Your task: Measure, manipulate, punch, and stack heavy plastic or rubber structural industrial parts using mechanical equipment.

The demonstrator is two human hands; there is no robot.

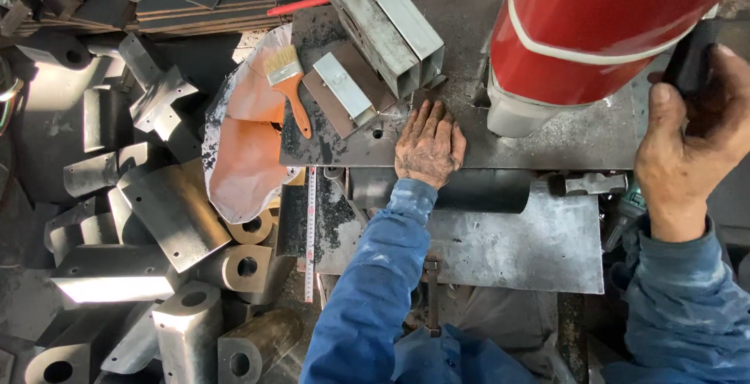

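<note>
The left hand [429, 148] lies flat, fingers spread and open, on the steel plate [547, 138] near its front edge. Just ahead of it lie square steel tubes [383, 21], their long axis running from the plate's far edge toward the hand. The right hand [691, 138] is closed around a dark handle [691, 64], apparently part of the red machine [594, 32]. A paintbrush [289, 83] lies at the plate's left edge, bristles pointing away.
</note>
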